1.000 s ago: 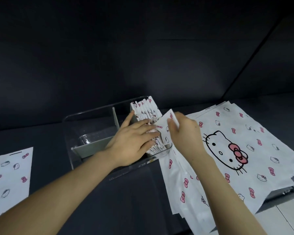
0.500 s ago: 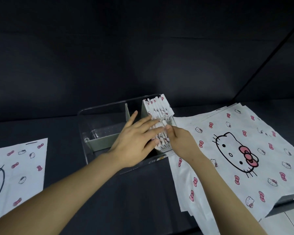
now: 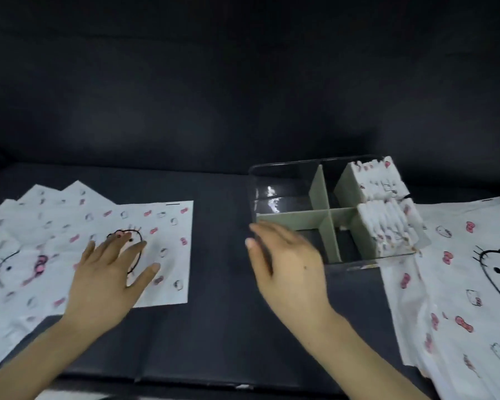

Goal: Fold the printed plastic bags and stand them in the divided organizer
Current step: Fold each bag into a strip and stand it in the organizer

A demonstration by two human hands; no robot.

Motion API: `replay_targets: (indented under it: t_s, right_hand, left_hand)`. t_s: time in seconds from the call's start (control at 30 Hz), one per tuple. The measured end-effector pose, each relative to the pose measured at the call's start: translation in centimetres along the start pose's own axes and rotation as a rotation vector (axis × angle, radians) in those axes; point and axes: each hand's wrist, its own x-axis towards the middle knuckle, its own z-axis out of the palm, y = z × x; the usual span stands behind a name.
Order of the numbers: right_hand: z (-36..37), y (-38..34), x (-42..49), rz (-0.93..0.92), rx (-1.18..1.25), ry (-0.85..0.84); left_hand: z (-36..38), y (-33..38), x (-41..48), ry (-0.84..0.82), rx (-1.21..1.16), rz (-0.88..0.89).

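Note:
A clear divided organizer [image 3: 272, 183] with grey-green partitions stands right of centre. Several folded white printed bags stand in its far right compartment [image 3: 378, 180] and its near right compartment [image 3: 390, 226]; the two left compartments hold nothing. A fanned pile of flat printed bags [image 3: 168, 226] lies at the left, and my left hand [image 3: 107, 272] rests on it with spread, straight fingers. My right hand [image 3: 286, 264] hovers with relaxed fingers in front of the organizer's near left corner, holding nothing. A second pile of flat bags [image 3: 459, 284] lies at the right.
Everything lies on a dark tabletop [image 3: 220, 327] with a dark wall behind. The table's front edge runs along the bottom of the view. A strip of bare dark surface separates the left pile from the organizer.
Both hands have left the folded bags in the organizer's near right compartment. My left hand moved onto the left pile. The view swung left, so the organizer now sits further right.

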Motion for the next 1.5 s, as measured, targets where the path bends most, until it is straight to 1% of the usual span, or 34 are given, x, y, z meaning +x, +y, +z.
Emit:
replay_targets:
  t_s: [0.07,0.13,0.23,0.33,0.4,0.5,0.6,0.67,0.73,0.77,0.8,0.87,0.9,0.93,1.0,1.07,1.13,1.17,1.27,1.3,1.33,1.4,1.47,1.5]
  right_hand:
    - [3.7,-1.8,-0.6,-0.09,0.042,-0.12]
    - [7.0,-2.7,-1.2,-0.177,-0.017,-0.252]
    - [11.2,-2.7,-1.5,-0.268,-0.14,-0.487]
    - [13.3,-1.8,-1.3,-0.319,-0.129,-0.618]
    - [13.6,-1.1,-1.3,-0.328,-0.053,-0.57]
    - [13.4,-0.6,-1.8,-0.378,-0.005,-0.415]
    - [13.0,-1.0,-2.8,-0.422,-0.024,-0.309]
    - [12.0,-1.6,-3.5,-0.349,0.049,-0.317]
    - [10.4,-2.4,-4.1,-0.218,0.144,-0.39]
    - [9.7,-2.9,-4.0,-0.112,0.199,-0.448]
    - [8.8,-3.3,-3.6,0.025,0.268,-0.524]
    - [7.7,-4.1,-2.2,0.276,0.441,-0.687]
    - [7.3,-4.6,-1.4,0.339,0.506,-0.728]
    - [7.0,-5.2,-0.5,0.364,0.547,-0.735]
    - [6.3,-6.1,1.1,0.348,0.594,-0.698]
    - [5.6,-6.4,2.5,0.284,0.606,-0.657]
    - [5.1,-5.9,3.5,0.243,0.561,-0.645]
    - [4.9,-5.5,3.9,0.275,0.586,-0.641]
    - [6.1,-4.7,3.5,0.504,0.865,-0.565]
    - [7.0,-4.4,2.8,0.584,0.909,-0.535]
    - [8.1,-4.2,2.1,0.647,0.894,-0.527]
    - [10.1,-3.7,0.4,0.719,0.755,-0.518]
    - [11.3,-3.2,-0.5,0.73,0.57,-0.454]
    - [11.3,-3.2,-0.5,0.701,0.517,-0.416]
  left_hand:
    - [1.1,-2.3,-1.0,-0.087,0.003,-0.154]
    - [2.4,-3.6,-1.9,-0.155,0.006,-0.211]
    - [4.1,-4.5,-3.1,-0.148,-0.073,-0.151]
    - [4.8,-6.0,-3.5,-0.116,-0.081,-0.022]
    - [5.0,-7.0,-3.5,-0.107,-0.059,0.05]
    - [5.2,-7.6,-3.0,-0.087,-0.088,0.142]
    - [4.6,-6.8,-3.1,0.008,-0.202,0.24]
    - [3.9,-6.2,-4.0,0.052,-0.357,0.306]
    - [3.4,-5.9,-5.4,-0.018,-0.491,0.363]
    - [3.4,-5.9,-5.9,-0.067,-0.532,0.365]
    - [3.4,-5.9,-6.3,-0.095,-0.561,0.356]
    - [3.8,-6.0,-6.4,-0.076,-0.616,0.327]
    - [3.9,-6.1,-6.3,-0.058,-0.655,0.292]
    - [3.7,-5.9,-6.2,-0.056,-0.702,0.223]
    - [2.9,-5.0,-6.0,-0.093,-0.862,-0.032]
    - [1.9,-4.3,-5.5,-0.077,-1.052,-0.313]
    - [1.1,-4.0,-4.8,-0.044,-1.203,-0.517]
    - [0.8,-3.9,-4.4,-0.044,-1.254,-0.577]
    - [0.3,-3.8,-4.0,-0.056,-1.315,-0.656]
    - [0.4,-3.8,-3.9,-0.053,-1.311,-0.674]
    - [0.6,-3.8,-4.0,-0.042,-1.299,-0.687]
    - [0.9,-3.8,-4.3,-0.007,-1.219,-0.658]
    - [1.3,-3.8,-4.6,0.008,-1.128,-0.575]
    - [1.4,-3.8,-4.8,0.009,-1.102,-0.545]
